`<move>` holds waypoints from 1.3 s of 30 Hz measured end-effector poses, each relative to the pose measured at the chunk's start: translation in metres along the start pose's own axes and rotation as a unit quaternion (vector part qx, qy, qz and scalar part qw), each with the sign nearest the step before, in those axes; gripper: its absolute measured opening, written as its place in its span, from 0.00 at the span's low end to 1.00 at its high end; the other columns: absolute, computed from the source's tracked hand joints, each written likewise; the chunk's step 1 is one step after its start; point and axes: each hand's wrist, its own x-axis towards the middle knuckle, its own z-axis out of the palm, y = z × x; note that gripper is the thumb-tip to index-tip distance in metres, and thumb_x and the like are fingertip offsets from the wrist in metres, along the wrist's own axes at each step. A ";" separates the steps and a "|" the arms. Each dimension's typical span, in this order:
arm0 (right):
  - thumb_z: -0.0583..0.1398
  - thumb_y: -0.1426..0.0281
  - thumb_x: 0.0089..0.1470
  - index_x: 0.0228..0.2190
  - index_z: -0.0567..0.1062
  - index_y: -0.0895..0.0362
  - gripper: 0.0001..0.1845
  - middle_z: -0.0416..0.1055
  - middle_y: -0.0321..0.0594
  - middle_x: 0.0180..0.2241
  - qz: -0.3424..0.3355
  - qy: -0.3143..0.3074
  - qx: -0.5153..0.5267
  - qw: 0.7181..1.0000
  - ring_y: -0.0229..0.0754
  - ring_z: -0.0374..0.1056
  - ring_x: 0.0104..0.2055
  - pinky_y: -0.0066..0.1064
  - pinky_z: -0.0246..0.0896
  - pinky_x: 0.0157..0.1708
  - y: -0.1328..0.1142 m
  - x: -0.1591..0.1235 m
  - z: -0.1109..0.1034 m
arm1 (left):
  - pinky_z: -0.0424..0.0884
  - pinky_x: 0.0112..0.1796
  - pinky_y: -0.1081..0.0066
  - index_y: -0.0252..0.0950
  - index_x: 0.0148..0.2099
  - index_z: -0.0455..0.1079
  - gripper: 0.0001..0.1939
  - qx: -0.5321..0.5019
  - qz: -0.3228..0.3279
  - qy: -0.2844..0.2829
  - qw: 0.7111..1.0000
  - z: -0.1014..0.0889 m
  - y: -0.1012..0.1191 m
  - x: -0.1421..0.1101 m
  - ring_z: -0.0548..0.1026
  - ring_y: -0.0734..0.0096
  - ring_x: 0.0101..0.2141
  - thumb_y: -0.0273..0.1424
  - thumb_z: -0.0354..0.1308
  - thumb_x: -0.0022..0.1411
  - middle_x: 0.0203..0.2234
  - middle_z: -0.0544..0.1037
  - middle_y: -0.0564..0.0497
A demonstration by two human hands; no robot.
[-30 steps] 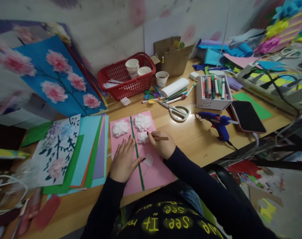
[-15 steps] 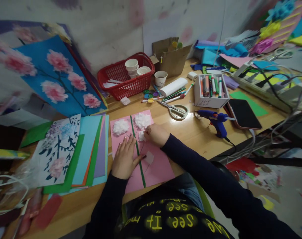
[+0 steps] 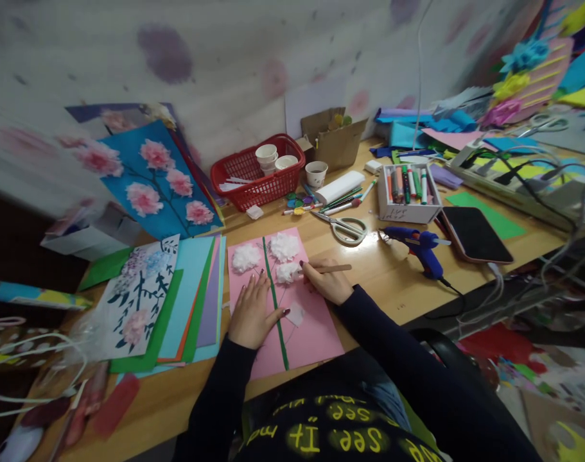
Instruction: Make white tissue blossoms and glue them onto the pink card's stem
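A pink sheet of paper (image 3: 316, 327) with a dark green strip (image 3: 277, 314) down its length lies in front of me. White tissue-paper flowers (image 3: 246, 258) are on its upper part, one left of the strip and two to the right. My left hand (image 3: 252, 313) rests flat on the sheet, fingers spread, across the strip's left side. My right hand (image 3: 328, 281) is closed round a thin wooden stick (image 3: 338, 268), its tip end by the lower right flower (image 3: 288, 273). A small pale square of tissue paper (image 3: 295, 314) lies below that flower.
Behind the sheet are scissors (image 3: 349, 231), a red basket (image 3: 263, 186) with paper cups, and a box of markers (image 3: 410, 208). A blue glue gun (image 3: 420, 247) and a phone (image 3: 478, 235) lie at right. Coloured papers (image 3: 208, 314) are stacked at left.
My right hand has shifted slightly off the lower right flower, which now shows more fully. The wooden stick now points out to the right from it. My left hand stays on the sheet.
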 end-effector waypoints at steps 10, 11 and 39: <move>0.52 0.69 0.60 0.16 0.70 0.57 0.22 0.68 0.35 0.12 0.004 -0.005 0.023 1.000 0.35 0.65 0.15 0.24 0.55 0.17 -0.001 0.002 0.000 | 0.67 0.56 0.54 0.37 0.56 0.66 0.17 -0.085 0.070 0.119 0.987 -0.004 0.010 0.000 0.70 0.57 0.57 0.30 0.54 0.65 0.55 0.74 0.40; 0.52 0.69 0.60 0.16 0.70 0.57 0.22 0.68 0.34 0.12 0.000 -0.005 0.018 1.000 0.35 0.64 0.15 0.24 0.55 0.17 -0.002 0.003 0.001 | 0.68 0.55 0.55 0.38 0.54 0.67 0.15 -0.092 0.079 0.135 0.983 -0.005 0.012 0.002 0.72 0.58 0.55 0.28 0.52 0.65 0.53 0.75 0.41; 0.54 0.73 0.59 0.14 0.67 0.58 0.22 0.63 0.34 0.14 -0.017 -0.020 -0.133 0.991 0.33 0.52 0.18 0.29 0.41 0.23 -0.004 0.016 0.016 | 0.58 0.60 0.44 0.31 0.67 0.49 0.36 -0.029 0.010 0.055 0.998 0.009 0.007 0.011 0.61 0.47 0.63 0.36 0.60 0.62 0.63 0.63 0.31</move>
